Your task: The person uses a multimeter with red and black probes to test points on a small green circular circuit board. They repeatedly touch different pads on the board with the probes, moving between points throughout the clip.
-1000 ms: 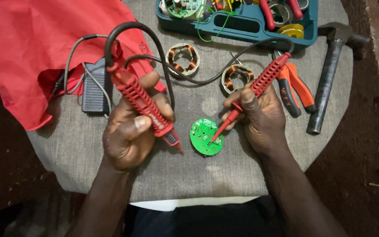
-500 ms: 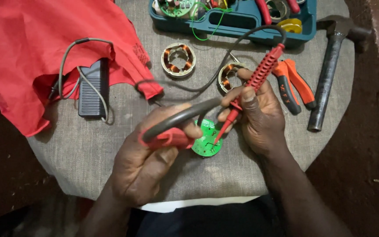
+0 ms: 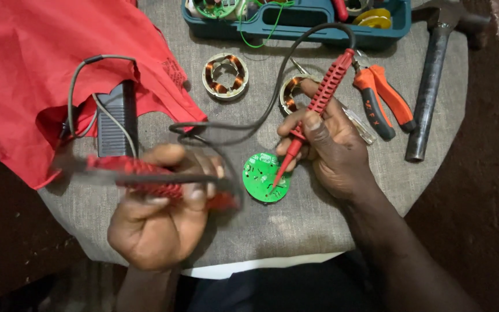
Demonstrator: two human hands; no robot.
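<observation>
Gripping red probes, right hand [image 3: 333, 153] touches green board [image 3: 267, 177]; left hand [image 3: 157, 216] beside it, pliers [image 3: 382, 101] near.

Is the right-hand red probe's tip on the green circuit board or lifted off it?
On it, apparently: the red probe in the right hand slants down and its tip meets the lower part of the green circuit board.
</observation>
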